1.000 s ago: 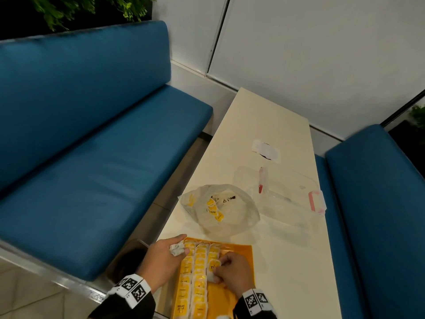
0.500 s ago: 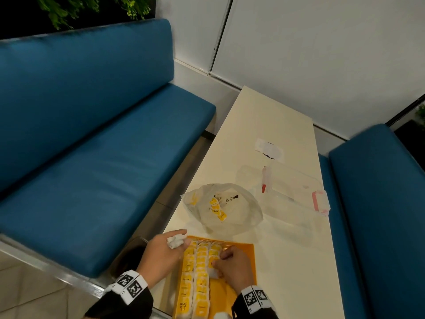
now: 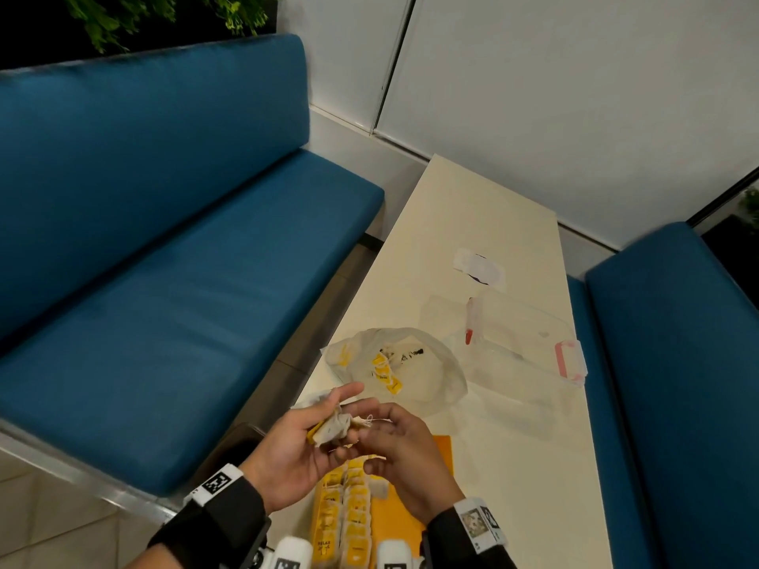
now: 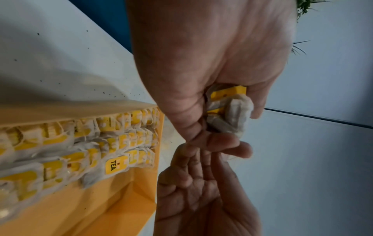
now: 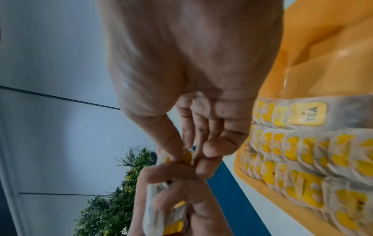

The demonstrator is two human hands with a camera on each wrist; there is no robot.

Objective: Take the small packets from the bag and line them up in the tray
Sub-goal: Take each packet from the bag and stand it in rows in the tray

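Both my hands have lifted off the tray (image 3: 441, 457); left hand (image 3: 302, 449) cups spare packets (image 3: 334, 429), right hand (image 3: 404, 453) fingers pinch one free for placing.

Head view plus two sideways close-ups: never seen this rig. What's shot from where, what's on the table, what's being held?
No robot here: a person works with bare hands, wearing three cameras. The wide picture comes from the head and looks down at the table. The two close-ups come from cameras strapped to the wrists, looking along each hand, which is why they appear turned.

On the table lies an orange tray with rows of yellow-tagged tea bags. Beyond it are a clear plastic bag with a few more packets inside, and a clear container with pink clips.

The left hand holds a small bunch of tea bags above the tray. The right hand pinches at that bunch, probably separating one.
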